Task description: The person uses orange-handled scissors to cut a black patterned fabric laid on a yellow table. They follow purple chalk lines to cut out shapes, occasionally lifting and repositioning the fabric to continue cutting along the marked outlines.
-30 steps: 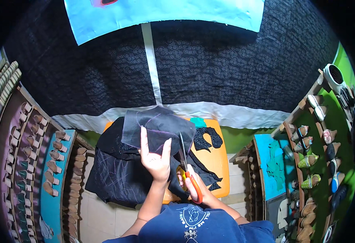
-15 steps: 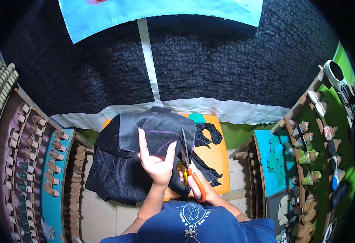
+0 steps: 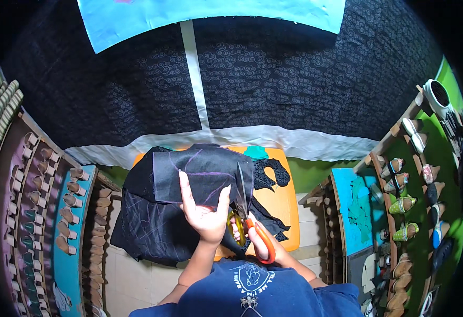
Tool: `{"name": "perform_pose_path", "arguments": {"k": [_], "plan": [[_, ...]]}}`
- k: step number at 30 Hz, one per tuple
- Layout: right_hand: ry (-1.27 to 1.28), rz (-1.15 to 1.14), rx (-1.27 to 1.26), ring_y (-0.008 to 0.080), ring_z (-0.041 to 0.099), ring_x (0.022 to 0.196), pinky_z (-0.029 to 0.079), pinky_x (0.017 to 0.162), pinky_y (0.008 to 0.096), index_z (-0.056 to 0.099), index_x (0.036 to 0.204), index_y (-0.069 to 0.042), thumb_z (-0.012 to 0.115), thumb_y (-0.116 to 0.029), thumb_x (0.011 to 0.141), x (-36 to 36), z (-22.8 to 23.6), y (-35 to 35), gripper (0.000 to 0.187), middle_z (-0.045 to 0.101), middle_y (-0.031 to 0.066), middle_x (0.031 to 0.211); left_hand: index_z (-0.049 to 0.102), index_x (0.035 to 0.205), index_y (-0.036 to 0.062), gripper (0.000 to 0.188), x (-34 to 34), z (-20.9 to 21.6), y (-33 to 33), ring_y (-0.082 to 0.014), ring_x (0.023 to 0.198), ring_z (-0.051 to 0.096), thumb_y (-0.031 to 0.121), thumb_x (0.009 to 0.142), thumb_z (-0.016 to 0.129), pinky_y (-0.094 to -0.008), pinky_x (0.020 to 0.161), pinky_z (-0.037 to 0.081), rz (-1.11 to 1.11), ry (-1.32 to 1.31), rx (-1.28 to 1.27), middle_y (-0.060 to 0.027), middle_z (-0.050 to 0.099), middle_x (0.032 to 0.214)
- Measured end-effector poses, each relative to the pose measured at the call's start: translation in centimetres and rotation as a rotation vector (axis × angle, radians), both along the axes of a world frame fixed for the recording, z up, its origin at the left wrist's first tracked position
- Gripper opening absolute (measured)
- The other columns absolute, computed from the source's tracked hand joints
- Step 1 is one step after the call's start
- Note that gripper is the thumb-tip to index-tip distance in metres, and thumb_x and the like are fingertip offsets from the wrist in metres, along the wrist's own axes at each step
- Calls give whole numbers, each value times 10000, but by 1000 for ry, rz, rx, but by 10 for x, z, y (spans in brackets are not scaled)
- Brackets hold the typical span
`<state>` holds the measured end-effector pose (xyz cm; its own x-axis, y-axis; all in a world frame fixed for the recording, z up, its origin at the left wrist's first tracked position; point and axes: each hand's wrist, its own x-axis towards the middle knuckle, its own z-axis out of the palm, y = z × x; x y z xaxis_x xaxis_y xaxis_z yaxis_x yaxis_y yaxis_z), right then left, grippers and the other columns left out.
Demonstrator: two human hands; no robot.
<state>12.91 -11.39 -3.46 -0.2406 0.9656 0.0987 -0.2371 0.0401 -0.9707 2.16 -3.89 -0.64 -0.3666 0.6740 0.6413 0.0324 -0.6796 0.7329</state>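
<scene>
My left hand (image 3: 206, 219) holds a piece of black fabric (image 3: 205, 182) marked with purple lines. Its forefinger and thumb stretch out over the cloth, while the other fingers are hidden behind it. My right hand (image 3: 260, 240) grips scissors (image 3: 249, 224) with an orange and yellow handle. Their long blades point away from me at the right part of the held fabric, where the lower blade is hard to make out. More black fabric (image 3: 149, 227), also line-marked, hangs over the left side of an orange table (image 3: 289, 211).
Black lace cutouts (image 3: 278, 173) and a green scrap (image 3: 256, 152) lie on the table's right side. Racks of shoe lasts (image 3: 69, 216) stand at left, shelves of shoes (image 3: 403, 205) at right. A patterned black cloth (image 3: 295, 79) hangs ahead, below a light blue sheet (image 3: 215, 13).
The held fabric has tilted and shifted slightly left and lower. Both hands stay nearly in place, the right hand and scissors slightly lower.
</scene>
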Motion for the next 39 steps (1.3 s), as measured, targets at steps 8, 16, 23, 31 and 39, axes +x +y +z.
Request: {"name": "perform_pose_path", "arguments": {"k": [8, 16, 23, 31, 39], "plan": [[-102, -67, 93, 129, 465, 677, 401, 626, 246, 393, 1042, 16, 417, -359, 850, 0, -2, 3, 422, 472, 61, 777, 211, 1298, -33, 808, -1, -1, -3, -224, 1062, 445, -116, 623, 646, -324, 885, 399, -107, -14, -19, -159, 379, 1223], [-229, -68, 148, 175, 495, 673, 408, 622, 267, 400, 1003, 31, 430, -344, 834, 4, -10, 3, 413, 496, 91, 761, 282, 1257, -78, 798, 0, -3, -4, -240, 1050, 462, -47, 588, 716, -322, 889, 386, -25, -46, 14, -182, 408, 1204], [-262, -46, 128, 235, 539, 668, 427, 609, 308, 379, 1000, 54, 446, -353, 821, 10, -8, 3, 450, 545, 158, 778, 276, 1260, -80, 801, -4, 2, -5, -240, 1054, 461, -47, 590, 715, -316, 892, 381, -23, 16, 13, -183, 406, 1215], [-335, -94, 148, 307, 576, 769, 449, 674, 341, 357, 1026, 58, 452, -351, 807, 15, -9, 1, 473, 566, 187, 824, 292, 1261, -68, 796, -10, 3, -3, -214, 1015, 490, -34, 592, 721, -298, 843, 414, -121, 38, -39, -181, 443, 1181], [-417, -26, 170, 353, 543, 726, 422, 646, 367, 354, 959, -1, 451, -285, 780, 22, 0, 3, 350, 539, 183, 769, 289, 1271, -53, 796, -14, 6, -2, -190, 958, 514, -55, 595, 711, -266, 788, 443, -137, 61, -38, -161, 457, 1150]]}}
